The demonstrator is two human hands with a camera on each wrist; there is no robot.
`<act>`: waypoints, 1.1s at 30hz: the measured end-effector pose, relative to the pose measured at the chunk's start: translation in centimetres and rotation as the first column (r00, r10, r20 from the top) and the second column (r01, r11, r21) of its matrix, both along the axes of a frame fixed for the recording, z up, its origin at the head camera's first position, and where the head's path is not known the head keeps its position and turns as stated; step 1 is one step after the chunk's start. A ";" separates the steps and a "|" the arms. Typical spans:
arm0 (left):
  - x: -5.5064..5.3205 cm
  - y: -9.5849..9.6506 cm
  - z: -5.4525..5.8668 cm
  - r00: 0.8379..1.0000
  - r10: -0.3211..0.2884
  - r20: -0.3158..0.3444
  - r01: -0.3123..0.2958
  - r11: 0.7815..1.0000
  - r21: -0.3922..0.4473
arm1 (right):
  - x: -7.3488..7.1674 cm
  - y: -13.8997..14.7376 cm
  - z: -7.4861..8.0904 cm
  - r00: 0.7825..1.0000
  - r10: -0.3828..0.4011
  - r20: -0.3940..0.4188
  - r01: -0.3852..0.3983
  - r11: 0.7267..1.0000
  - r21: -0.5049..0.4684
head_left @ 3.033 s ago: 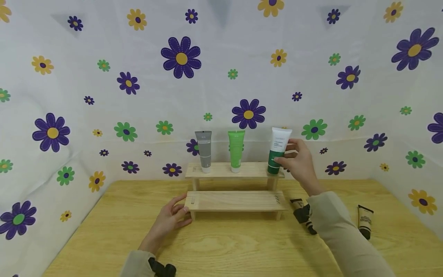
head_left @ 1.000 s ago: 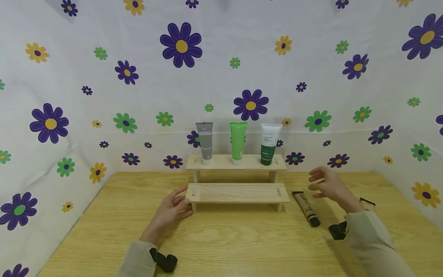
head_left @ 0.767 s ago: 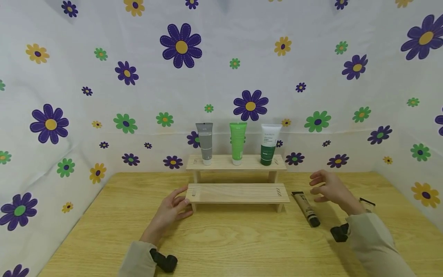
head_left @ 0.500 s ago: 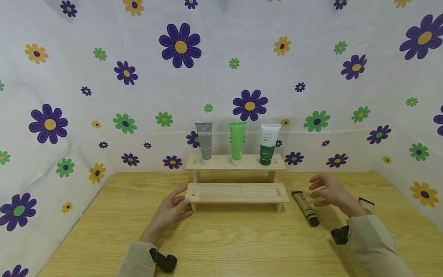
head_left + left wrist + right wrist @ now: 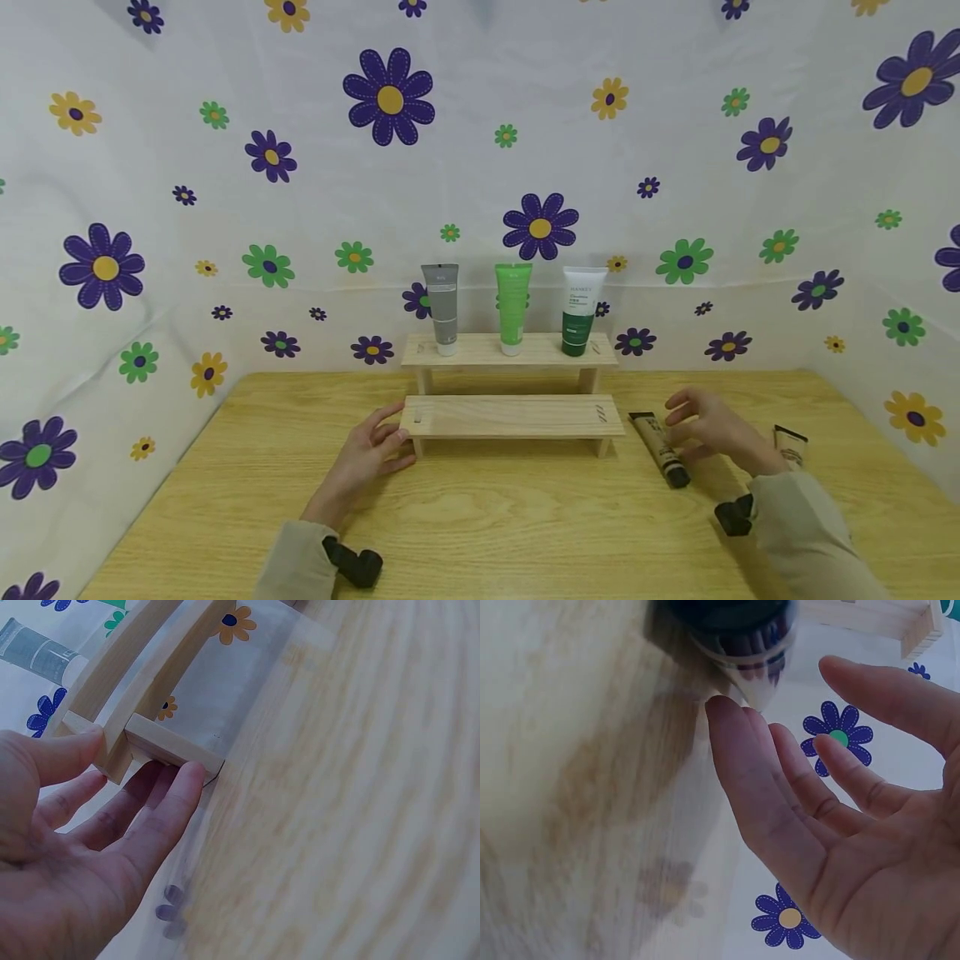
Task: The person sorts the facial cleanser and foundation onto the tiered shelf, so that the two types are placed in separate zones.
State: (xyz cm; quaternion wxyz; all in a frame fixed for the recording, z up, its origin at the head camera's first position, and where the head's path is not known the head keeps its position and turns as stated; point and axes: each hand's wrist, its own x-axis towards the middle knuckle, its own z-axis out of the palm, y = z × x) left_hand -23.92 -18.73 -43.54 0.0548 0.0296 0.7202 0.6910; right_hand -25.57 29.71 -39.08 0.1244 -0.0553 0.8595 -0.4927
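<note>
My left hand (image 5: 363, 458) grips the left end of the lower tier of a two-tier wooden stand (image 5: 510, 417), thumb against the board and fingers by the leg (image 5: 172, 741). To the right of the stand, my right hand (image 5: 712, 429) holds nothing, its fingers loosely bent beside a gold tube (image 5: 660, 450) with a black cap. That tube lies flat on the table; in the right wrist view its dark end (image 5: 739, 622) is just beyond the fingertips. On the upper tier stand a grey tube (image 5: 444, 308), a green tube (image 5: 513, 308) and a white-and-green tube (image 5: 581, 312).
A second gold tube (image 5: 791, 443) lies farther right, partly hidden by my right wrist. The wooden table (image 5: 480, 533) meets a flower-print cloth (image 5: 315, 183) behind the stand and at both sides.
The right hand has let go of the white-and-green tube, which now stands on the upper tier. It has drawn back right and lowered to the gold tube. The left hand stays put.
</note>
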 end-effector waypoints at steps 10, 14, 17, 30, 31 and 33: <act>-0.1 -0.1 -0.1 1.000 -0.004 0.006 0.004 1.000 -0.001 | -0.1 -0.8 -0.3 1.000 0.027 -0.014 -0.025 0.996 0.088; -0.1 -0.2 -0.1 1.000 -0.008 0.010 0.008 1.000 0.000 | -0.3 -1.2 -0.5 0.998 0.050 -0.022 -0.047 0.988 0.147; -0.1 -0.2 -0.1 1.000 -0.007 0.010 0.007 1.000 0.001 | -0.3 -1.5 -0.5 0.998 0.067 -0.017 -0.062 0.979 0.192; 0.0 -0.1 0.0 1.000 -0.016 0.006 0.016 1.000 0.008 | 0.3 -1.2 0.3 0.999 0.038 0.026 -0.039 0.999 0.008; 0.0 -0.1 0.0 1.000 -0.011 0.007 0.011 1.000 0.010 | 0.3 -1.2 0.5 0.999 0.038 0.021 -0.038 0.999 0.000; 0.0 -0.1 0.0 1.000 -0.009 0.008 0.009 1.000 0.008 | 0.3 -1.2 0.7 0.999 0.033 0.008 -0.033 0.999 -0.010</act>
